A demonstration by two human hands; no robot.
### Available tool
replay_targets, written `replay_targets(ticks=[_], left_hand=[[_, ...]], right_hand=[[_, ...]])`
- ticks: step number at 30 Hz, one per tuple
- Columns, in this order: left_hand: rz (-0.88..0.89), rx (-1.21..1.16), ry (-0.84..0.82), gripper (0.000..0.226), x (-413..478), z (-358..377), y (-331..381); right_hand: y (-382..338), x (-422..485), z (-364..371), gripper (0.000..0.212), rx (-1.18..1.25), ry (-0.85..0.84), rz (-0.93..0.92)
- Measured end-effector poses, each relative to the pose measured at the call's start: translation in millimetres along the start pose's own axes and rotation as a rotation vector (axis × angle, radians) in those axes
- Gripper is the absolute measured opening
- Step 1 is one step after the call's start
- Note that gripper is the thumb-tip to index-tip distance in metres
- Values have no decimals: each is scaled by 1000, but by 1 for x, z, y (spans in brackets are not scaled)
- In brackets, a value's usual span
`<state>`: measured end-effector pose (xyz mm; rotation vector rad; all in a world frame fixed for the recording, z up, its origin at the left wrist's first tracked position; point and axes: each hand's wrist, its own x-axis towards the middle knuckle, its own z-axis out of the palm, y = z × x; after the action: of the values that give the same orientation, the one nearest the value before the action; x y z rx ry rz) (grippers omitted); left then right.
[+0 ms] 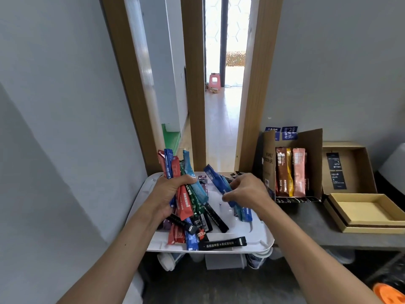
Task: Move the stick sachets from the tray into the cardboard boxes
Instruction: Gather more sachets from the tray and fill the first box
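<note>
A white tray [258, 238] holds several loose stick sachets, among them a long black one [222, 244] near its front edge. My left hand [169, 194] grips an upright bundle of sachets [175, 165], red, blue and green, above the tray's left side. My right hand [247, 191] pinches a blue sachet [215, 178] tilted over the tray's middle. To the right stands an open cardboard box [311, 148] with brown, yellow and pink sachets [290, 172] upright inside. A flat cardboard box [363, 211] with a raised lid lies further right, its bottom bare.
The boxes sit on a grey ledge [306, 229] against the wall. Beyond the tray an open doorway [221, 119] with wooden frames leads to a bright room. White containers [223, 261] lie under the tray. An orange object [388, 292] shows at the bottom right corner.
</note>
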<state>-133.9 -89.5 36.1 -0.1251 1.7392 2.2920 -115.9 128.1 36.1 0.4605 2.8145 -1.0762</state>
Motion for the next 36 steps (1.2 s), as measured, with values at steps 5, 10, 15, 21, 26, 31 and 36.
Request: replay_targets(ticks=[5, 10, 15, 21, 26, 31, 36], left_hand=[[61, -39, -81, 49, -1, 25, 3], [189, -31, 2, 50, 6, 61, 7], [242, 77, -52, 27, 6, 98, 14], [288, 243, -9, 35, -3, 162, 6], [285, 272, 88, 34, -16, 230, -10], [307, 348, 119, 33, -26, 280, -9], [307, 385, 172, 30, -33, 318, -12]], right_hand=[[0, -21, -28, 33, 356, -94, -91], [27, -32, -48, 39, 432, -231, -112], [60, -42, -72, 37, 449, -264, -121], [115, -44, -107, 46, 496, -281, -150], [163, -38, -151, 53, 504, -232, -191], [197, -33, -189, 35, 658, -188, -206], [205, -23, -203, 24, 577, -225, -305]])
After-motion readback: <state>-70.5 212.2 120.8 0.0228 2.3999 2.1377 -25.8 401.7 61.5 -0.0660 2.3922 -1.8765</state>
